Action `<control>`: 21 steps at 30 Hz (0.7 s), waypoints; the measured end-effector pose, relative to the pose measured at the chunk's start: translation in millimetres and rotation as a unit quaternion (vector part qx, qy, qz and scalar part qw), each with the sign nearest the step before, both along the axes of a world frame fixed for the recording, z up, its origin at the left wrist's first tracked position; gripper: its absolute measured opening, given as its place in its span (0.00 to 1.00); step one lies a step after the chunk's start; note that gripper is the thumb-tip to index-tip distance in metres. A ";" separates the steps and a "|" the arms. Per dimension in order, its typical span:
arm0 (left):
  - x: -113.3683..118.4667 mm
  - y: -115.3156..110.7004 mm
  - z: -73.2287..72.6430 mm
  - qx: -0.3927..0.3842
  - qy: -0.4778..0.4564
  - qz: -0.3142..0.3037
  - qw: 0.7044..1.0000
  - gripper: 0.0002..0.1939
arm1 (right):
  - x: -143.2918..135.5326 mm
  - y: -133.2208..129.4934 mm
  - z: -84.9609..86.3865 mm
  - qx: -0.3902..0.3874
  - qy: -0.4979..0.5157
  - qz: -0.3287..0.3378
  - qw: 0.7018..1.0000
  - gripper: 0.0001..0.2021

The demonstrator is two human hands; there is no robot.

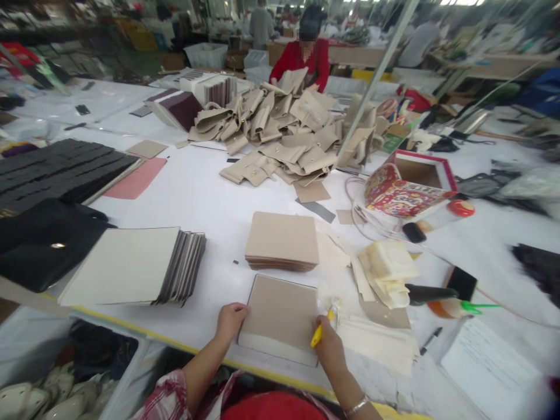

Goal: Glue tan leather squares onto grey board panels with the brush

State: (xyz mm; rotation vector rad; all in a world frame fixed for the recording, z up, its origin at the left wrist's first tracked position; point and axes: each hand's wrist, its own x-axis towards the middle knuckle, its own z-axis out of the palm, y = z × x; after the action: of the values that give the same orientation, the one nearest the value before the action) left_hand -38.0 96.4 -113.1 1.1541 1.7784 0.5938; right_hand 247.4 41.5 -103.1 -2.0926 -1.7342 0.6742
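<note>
My right hand point(331, 349) is closed round a brush with a yellow handle point(317, 335), its pale bristles pointing up and away. That hand rests by the right edge of a beige panel point(284, 309), which lies on a paler sheet at the table's near edge. At the panel's left edge my left hand point(231, 322) has its fingers closed together; whether they pinch the edge I cannot make out. Just beyond lies a stack of beige panels point(282, 239). To the left, a fanned stack of grey-white boards point(126, 256) with dark edges lies on the table.
A heap of beige bag pieces point(280, 122) covers the far middle, with a person in red behind it. Black pieces point(52, 175) lie left. To the right are a cream block point(387, 262), a red patterned box point(406, 186), a pen point(431, 341) and paper point(490, 367).
</note>
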 end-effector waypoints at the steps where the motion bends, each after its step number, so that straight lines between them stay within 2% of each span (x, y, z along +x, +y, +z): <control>1: 0.4 -0.1 0.1 -0.003 0.001 -0.005 1.000 0.14 | -0.2 0.2 2.2 0.004 0.001 0.000 1.000 0.07; 5: 3.4 1.7 2.6 -0.020 0.012 -0.008 1.000 0.14 | -0.6 1.3 7.8 0.002 0.009 -0.006 1.000 0.06; 12: 11.1 4.2 11.4 -0.029 0.029 0.013 0.999 0.12 | 0.0 0.5 5.7 0.004 0.007 -0.007 1.000 0.07; 21: 7.6 3.8 2.8 -0.009 0.041 0.010 0.999 0.10 | -0.4 7.1 9.3 -0.047 0.005 0.005 0.999 0.07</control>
State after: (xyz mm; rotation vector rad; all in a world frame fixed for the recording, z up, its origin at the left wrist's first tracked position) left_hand -30.4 100.1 -110.3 1.1650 1.8633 0.5486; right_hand 246.9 48.6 -93.8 -2.1395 -1.7404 0.7831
